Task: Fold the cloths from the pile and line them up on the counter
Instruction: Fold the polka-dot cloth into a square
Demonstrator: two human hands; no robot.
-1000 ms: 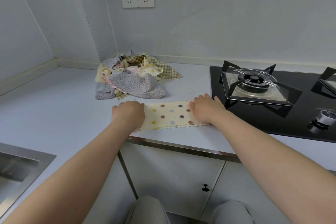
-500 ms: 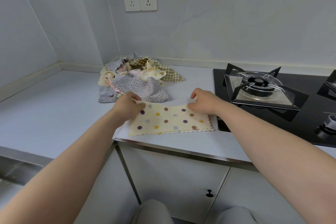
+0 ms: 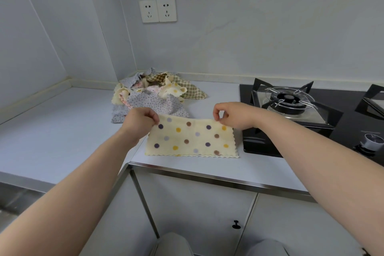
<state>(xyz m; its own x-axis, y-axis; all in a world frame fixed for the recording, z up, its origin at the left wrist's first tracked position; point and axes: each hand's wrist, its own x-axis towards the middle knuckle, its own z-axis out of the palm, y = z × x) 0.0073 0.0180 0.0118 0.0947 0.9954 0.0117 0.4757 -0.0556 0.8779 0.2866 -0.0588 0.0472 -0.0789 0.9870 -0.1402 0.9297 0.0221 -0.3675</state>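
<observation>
Pale walls [image 3: 270,27] are carrying a double socket [image 3: 159,10] at twelve o'clock. A hob [image 3: 259,143] is sitting at three o'clock.

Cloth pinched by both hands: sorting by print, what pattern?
Cream cloth with purple, yellow, brown polka dots; head view.

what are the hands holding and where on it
The polka-dot cloth, pinched along its far edge: left hand at the left corner, right hand near the right corner.

Our bare forearms ran in from the lower corners of the frame toward its middle. Our left hand [image 3: 141,119] and right hand [image 3: 232,115] sat level and apart, knuckles up, each pinching a far corner of the dotted cloth [image 3: 191,139] between thumb and curled fingers.
</observation>
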